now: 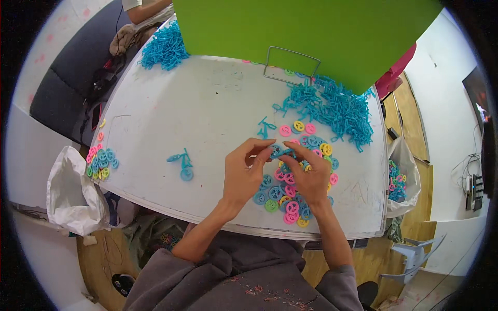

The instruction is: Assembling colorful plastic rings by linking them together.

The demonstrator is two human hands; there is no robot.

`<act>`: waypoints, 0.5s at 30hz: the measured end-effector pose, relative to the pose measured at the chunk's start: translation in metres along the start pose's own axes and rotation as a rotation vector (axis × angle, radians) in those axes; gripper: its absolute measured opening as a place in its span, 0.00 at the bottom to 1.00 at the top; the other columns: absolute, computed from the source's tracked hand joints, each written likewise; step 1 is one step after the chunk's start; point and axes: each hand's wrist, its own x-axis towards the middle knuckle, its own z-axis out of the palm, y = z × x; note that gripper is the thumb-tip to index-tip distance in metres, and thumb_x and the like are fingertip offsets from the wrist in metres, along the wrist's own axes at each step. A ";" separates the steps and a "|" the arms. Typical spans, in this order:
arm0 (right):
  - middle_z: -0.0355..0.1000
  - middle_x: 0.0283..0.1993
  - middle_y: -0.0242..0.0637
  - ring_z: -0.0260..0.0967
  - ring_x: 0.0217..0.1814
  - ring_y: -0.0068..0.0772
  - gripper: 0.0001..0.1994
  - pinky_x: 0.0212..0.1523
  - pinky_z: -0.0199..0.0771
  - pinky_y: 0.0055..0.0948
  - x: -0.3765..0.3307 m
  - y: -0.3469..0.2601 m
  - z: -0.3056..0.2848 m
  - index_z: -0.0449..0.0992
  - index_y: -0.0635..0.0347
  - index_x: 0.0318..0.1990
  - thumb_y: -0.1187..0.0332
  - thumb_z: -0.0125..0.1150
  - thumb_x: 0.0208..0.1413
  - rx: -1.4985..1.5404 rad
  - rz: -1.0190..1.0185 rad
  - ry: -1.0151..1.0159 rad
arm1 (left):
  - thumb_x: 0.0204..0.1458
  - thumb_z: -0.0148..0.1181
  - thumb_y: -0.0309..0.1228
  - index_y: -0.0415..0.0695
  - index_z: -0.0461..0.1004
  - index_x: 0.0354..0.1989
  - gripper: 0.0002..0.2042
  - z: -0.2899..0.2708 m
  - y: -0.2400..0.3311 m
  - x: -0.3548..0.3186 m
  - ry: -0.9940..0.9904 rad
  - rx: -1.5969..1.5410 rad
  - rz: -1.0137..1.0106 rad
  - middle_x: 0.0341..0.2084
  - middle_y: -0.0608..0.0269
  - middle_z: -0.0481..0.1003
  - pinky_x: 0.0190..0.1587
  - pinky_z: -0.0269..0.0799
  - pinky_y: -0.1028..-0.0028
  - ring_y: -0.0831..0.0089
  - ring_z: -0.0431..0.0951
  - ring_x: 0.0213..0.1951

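Note:
Over the near right part of the table, my two hands meet with fingertips closed. My left hand [243,171] pinches a small blue spoked plastic wheel [276,151]. In the fingers of my right hand [311,179] is a thin teal plastic piece [287,153], held against the wheel; whether the two are joined I cannot tell. Below and around my right hand spreads a heap of spoked wheels [291,191] in pink, yellow, blue and green. A few loose teal pieces [265,127] lie just beyond my fingers. Off to the left rests a teal piece with blue wheels [184,165].
A large heap of teal pieces [345,106] lies far right, another [167,46] far left. A green panel [311,31] stands behind a wire frame [292,65]. More wheels [102,160] sit at the left edge. White bags [75,199] flank the table; another person's arm [148,10] shows far left.

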 end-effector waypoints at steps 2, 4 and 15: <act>0.78 0.29 0.34 0.72 0.27 0.20 0.12 0.29 0.70 0.20 0.001 0.000 0.001 0.80 0.62 0.41 0.76 0.67 0.46 -0.056 -0.001 -0.002 | 0.57 0.53 0.21 0.34 0.74 0.46 0.10 0.001 0.001 -0.001 0.001 -0.034 -0.006 0.33 0.60 0.76 0.41 0.76 0.76 0.77 0.77 0.35; 0.77 0.27 0.40 0.74 0.26 0.32 0.10 0.28 0.72 0.26 0.001 0.006 0.000 0.80 0.60 0.38 0.70 0.68 0.46 -0.085 -0.185 0.040 | 0.57 0.53 0.22 0.33 0.73 0.46 0.10 0.004 0.004 -0.002 -0.006 -0.073 -0.013 0.34 0.59 0.77 0.42 0.77 0.76 0.76 0.77 0.36; 0.78 0.26 0.35 0.71 0.25 0.15 0.08 0.26 0.68 0.16 -0.001 -0.008 0.001 0.80 0.65 0.38 0.71 0.64 0.53 0.201 0.280 -0.053 | 0.56 0.55 0.21 0.34 0.75 0.44 0.09 0.010 -0.003 -0.004 0.078 -0.068 0.069 0.34 0.56 0.78 0.39 0.77 0.76 0.75 0.79 0.35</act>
